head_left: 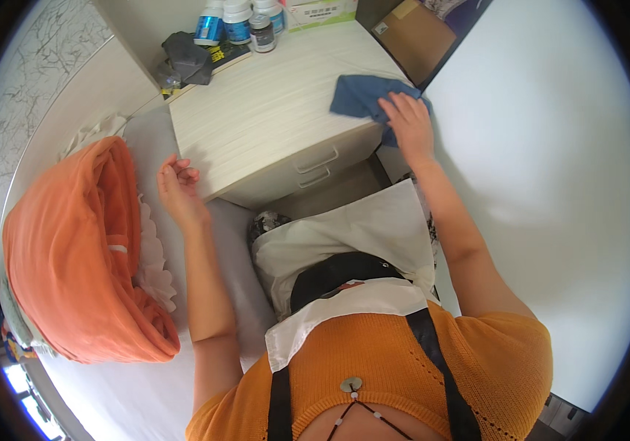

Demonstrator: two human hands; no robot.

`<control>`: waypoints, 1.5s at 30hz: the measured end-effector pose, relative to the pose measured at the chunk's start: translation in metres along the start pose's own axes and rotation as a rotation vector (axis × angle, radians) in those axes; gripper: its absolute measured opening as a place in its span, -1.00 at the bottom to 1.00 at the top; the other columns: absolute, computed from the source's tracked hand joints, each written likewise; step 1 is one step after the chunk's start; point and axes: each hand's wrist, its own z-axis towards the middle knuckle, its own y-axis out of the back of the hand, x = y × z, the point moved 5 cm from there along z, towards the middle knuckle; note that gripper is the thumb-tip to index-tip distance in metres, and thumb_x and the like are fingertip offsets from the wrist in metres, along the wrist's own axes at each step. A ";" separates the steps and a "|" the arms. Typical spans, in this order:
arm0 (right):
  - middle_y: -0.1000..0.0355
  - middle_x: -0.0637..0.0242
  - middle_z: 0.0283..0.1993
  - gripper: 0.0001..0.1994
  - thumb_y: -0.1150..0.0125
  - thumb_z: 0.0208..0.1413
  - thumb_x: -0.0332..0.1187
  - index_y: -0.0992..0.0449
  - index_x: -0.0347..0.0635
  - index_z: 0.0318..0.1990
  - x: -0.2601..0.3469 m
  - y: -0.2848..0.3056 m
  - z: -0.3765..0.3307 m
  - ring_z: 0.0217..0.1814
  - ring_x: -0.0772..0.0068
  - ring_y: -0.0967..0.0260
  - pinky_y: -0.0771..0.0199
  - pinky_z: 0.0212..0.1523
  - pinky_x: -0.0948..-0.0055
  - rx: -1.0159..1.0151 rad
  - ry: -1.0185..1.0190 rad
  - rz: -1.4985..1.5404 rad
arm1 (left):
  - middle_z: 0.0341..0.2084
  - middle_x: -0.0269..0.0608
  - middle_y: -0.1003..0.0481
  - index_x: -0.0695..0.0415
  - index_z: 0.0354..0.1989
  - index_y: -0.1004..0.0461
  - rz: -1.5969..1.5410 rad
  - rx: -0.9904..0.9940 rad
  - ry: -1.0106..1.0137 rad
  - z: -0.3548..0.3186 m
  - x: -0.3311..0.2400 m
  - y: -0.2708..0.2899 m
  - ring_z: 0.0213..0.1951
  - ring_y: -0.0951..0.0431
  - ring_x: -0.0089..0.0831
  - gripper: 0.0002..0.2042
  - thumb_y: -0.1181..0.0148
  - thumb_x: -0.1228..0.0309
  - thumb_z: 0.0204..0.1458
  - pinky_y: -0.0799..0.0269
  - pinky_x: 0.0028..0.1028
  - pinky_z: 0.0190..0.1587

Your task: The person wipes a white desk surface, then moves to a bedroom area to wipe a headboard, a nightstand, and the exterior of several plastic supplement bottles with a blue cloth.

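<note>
A blue cloth [355, 95] lies on the far right corner of a pale wood-grain bedside cabinet [271, 117], part of it hanging over the front edge. My right hand [409, 125] is closed on the cloth's right part, fingers bent over it. Beside the cabinet's left edge, my left hand [179, 180] is held palm up with loosely curled fingers and nothing in it. Two drawer handles show on the cabinet's front, below its top.
Several bottles [238, 23], a dark grey crumpled bag [188, 59] and a white-green box [321, 13] stand along the back. A folded orange blanket [72, 250] rests on the bed at left. A white panel [542, 184] rises close on the right, near a brown cardboard box [414, 40].
</note>
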 end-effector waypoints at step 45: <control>-0.24 0.23 0.24 -0.44 -0.22 -0.02 -0.38 -0.33 0.11 0.21 0.104 -0.008 0.037 0.34 0.13 -0.09 -0.09 0.29 -0.01 0.355 0.092 0.189 | -0.29 -0.19 -0.46 0.25 -0.07 -0.38 0.104 0.028 -0.087 -0.041 0.011 -0.024 -0.28 -0.46 -0.46 -0.81 0.08 0.42 0.27 -0.37 -0.47 -0.10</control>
